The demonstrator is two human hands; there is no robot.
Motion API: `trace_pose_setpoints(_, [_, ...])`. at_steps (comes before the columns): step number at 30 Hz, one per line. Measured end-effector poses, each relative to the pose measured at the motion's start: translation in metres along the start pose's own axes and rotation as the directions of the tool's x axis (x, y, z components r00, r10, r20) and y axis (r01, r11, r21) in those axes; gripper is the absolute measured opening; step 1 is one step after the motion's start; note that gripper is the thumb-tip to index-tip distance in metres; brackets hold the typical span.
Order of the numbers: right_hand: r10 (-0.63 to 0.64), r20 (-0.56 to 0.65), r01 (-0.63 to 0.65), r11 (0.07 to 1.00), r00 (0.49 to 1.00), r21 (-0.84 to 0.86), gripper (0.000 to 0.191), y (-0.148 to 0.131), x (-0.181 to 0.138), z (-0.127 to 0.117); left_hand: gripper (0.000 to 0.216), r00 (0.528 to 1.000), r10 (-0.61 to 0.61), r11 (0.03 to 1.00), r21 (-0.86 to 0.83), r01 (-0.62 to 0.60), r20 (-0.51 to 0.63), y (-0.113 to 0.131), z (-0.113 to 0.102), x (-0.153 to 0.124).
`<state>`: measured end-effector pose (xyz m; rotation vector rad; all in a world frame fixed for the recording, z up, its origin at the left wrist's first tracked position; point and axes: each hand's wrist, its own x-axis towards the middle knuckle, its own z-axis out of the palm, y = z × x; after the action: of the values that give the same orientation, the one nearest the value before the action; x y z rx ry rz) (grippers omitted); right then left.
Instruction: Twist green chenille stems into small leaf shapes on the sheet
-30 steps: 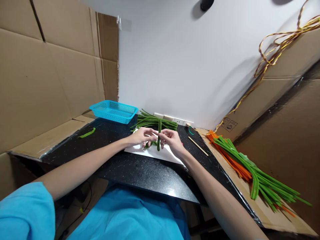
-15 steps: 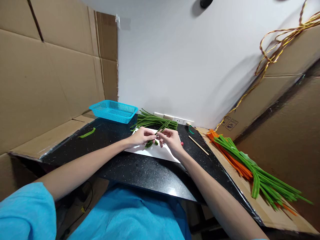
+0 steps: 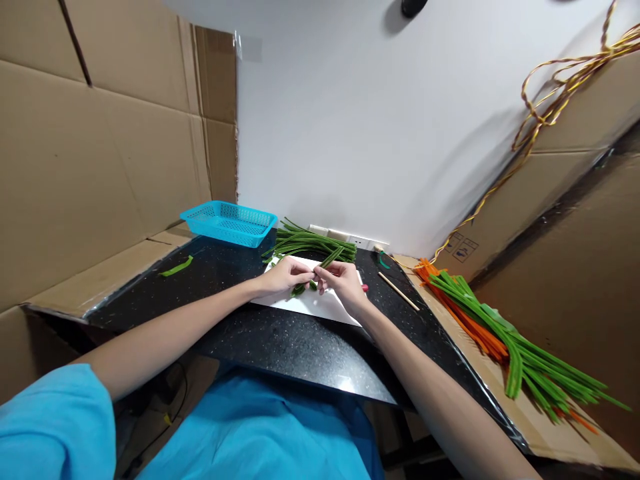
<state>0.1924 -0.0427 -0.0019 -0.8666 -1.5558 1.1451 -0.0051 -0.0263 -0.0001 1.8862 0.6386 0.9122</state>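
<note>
My left hand (image 3: 285, 275) and my right hand (image 3: 344, 280) meet above a white sheet or board (image 3: 310, 308), thumbs and fingers pinched together. Between them they hold dark green pipe cleaners (image 3: 334, 256), whose straight ends slant up and away past my right fingers. Below my fingertips, green leaf-like loops (image 3: 299, 291) hang or lie over the white surface; how they join the stems is hidden. Just behind my hands lies a bundle of dark green pipe cleaners (image 3: 300, 239). Close to my right hand, a small red thing (image 3: 365, 288) peeks out at the white surface's edge.
On the black tabletop (image 3: 280, 347) a blue basket (image 3: 230, 230) stands back left, near a light green strip (image 3: 177, 267). A wooden stick (image 3: 399, 291) lies right. Bright green pipe cleaners (image 3: 520, 347) and orange ones (image 3: 465, 320) rest on cardboard at the right edge.
The straight ends of the held pipe cleaners have tilted slightly to the right and spread apart. Both hands stay nearly in place, still pinched.
</note>
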Motion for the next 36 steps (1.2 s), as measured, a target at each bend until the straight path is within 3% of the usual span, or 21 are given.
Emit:
trace_pose_setpoints(7, [0.039, -0.111, -0.021, 0.987, 0.993, 0.162, 0.041, -0.0003, 0.0045, -0.0053, 0.037, 0.99, -0.119, 0.993, -0.001, 0.119, -0.071, -0.0004, -0.0022, -0.0014])
trace_pose_setpoints(13, [0.166, -0.067, -0.136, 0.938, 0.984, 0.318, 0.04, -0.0013, 0.0048, -0.0091, 0.036, 0.99, -0.116, 0.993, -0.029, 0.114, -0.078, 0.001, -0.0022, -0.0018])
trace_pose_setpoints(18, [0.204, 0.002, -0.196, 0.937, 0.979, 0.289, 0.045, 0.0005, 0.0026, -0.0068, 0.042, 0.995, -0.092, 0.996, -0.004, 0.092, -0.034, 0.0028, -0.0012, -0.0035])
trace_pose_setpoints(25, [0.178, -0.064, -0.156, 0.954, 0.982, 0.258, 0.045, -0.0019, 0.0012, -0.0017, 0.039, 0.995, -0.088, 0.996, 0.017, 0.089, -0.044, -0.0009, -0.0004, -0.0037])
trace_pose_setpoints(36, [0.09, -0.017, -0.087, 0.987, 0.996, 0.137, 0.041, -0.0058, 0.0006, -0.0035, 0.047, 0.99, -0.137, 0.975, -0.183, 0.129, -0.033, 0.0005, 0.0017, -0.0021])
